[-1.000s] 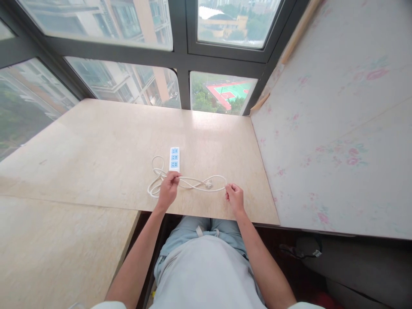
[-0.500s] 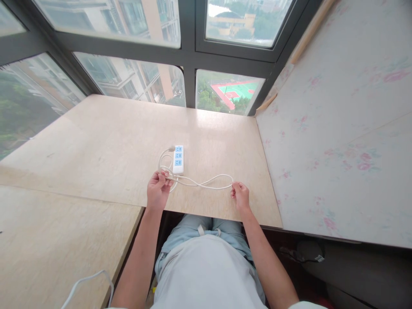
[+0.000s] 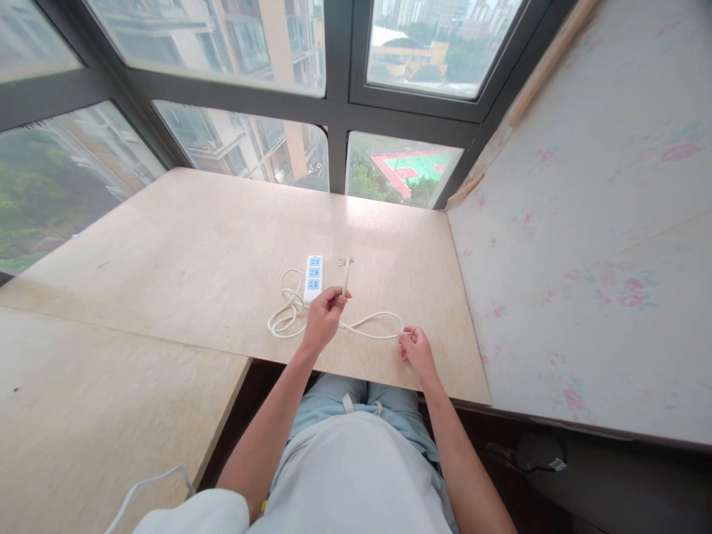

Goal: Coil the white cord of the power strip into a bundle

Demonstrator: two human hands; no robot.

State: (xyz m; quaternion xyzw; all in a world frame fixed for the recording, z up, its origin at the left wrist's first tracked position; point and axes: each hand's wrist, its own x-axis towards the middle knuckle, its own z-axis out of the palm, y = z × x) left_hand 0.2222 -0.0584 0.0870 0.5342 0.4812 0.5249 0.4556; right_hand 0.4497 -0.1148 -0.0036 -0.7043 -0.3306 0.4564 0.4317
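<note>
A white power strip (image 3: 314, 279) with blue socket faces lies upright in the view on the wooden surface. Its white cord (image 3: 285, 320) is looped loosely to its left and runs over to the right. My left hand (image 3: 326, 315) is closed on the cord just below the plug (image 3: 345, 261), whose prongs point left; the hand covers the strip's lower right corner. Farther right, my right hand (image 3: 416, 348) pinches the right end of a cord loop (image 3: 378, 326) between thumb and fingers, close to the surface's front edge.
The pale wooden surface (image 3: 222, 245) reaches back to dark-framed windows (image 3: 337, 111). A flower-patterned wall (image 3: 584, 245) bounds it on the right. At lower left, another white cable (image 3: 150, 483) lies on a second board (image 3: 100, 408). My legs are under the front edge.
My left hand has moved right, in front of the power strip, carrying the plug end from the strip's left side to its right. My right hand keeps its pinch on the loop.
</note>
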